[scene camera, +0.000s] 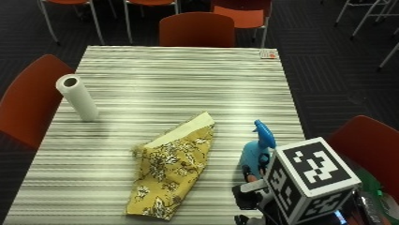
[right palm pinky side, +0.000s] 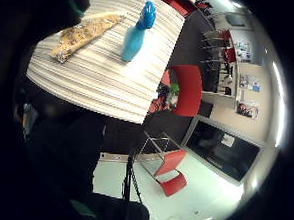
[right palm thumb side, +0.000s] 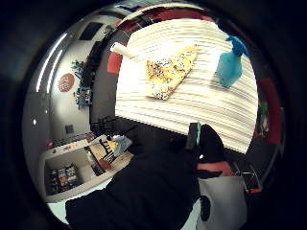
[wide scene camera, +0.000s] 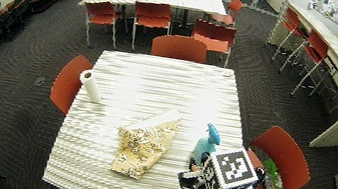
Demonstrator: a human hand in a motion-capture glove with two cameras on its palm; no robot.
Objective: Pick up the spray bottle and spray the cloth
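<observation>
Hand: the gloved right hand [scene camera: 249,199] hung at the table's near edge, at about five o'clock from the cloth, mostly hidden; whether its fingers were spread or curled could not be told.
Bottle: the blue spray bottle [scene camera: 257,152] stood upright just beyond the hand, at three o'clock of the yellow floral cloth [scene camera: 171,168], apart from it.
Risk: a reach made from behind might have knocked the tall bottle over; a nozzle turned away from the cloth would have wetted the striped table [scene camera: 181,79].
Hidden: contact between hand and bottle could not be made out.
Far: a paper towel roll [scene camera: 78,97] stood at ten o'clock.
</observation>
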